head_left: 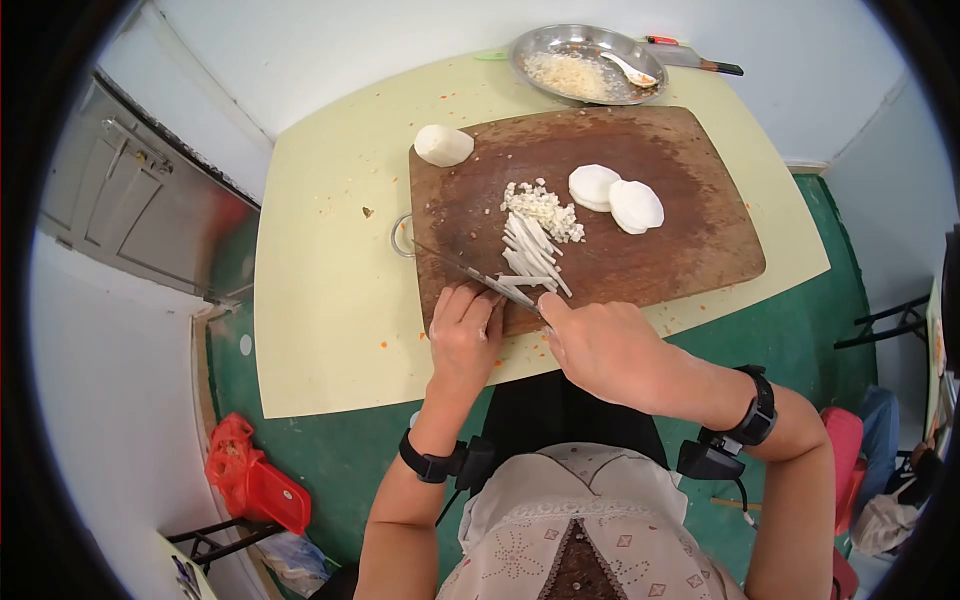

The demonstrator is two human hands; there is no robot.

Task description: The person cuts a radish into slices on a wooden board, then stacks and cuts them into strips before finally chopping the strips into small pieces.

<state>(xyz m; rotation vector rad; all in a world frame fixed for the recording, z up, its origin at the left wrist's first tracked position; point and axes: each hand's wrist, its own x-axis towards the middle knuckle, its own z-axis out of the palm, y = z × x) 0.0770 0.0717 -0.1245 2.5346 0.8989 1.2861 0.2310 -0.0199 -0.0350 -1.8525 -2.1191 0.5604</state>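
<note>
The right grip [610, 350] is closed around the handle of one kitchen knife [510, 291] at the near edge of the cutting board [680, 250]. The blade's long axis slants from the handle away to the far left. The left grip [465, 335] has its fingers bent down by the blade near the board's near left corner; whether they pinch anything beneath is hidden.

White vegetable strips [530, 247] lie just beyond the knife, ahead and slightly left of the right grip, which is the nearer hand. Most run lengthwise from far left to near right, more steeply than the blade; at the near end some lie crosswise. They overlap too much to count.

One heap of white dice [545, 212] sits against their far end, its pieces uncountable. Two round white slices [637, 206] overlap right of the heap, and one peeled chunk [443, 146] rests at the board's far left corner. At the surface's [330, 300] far edge are one metal dish [517, 62] holding pale bits and one spoon [630, 70], and one cleaver [680, 55].
</note>
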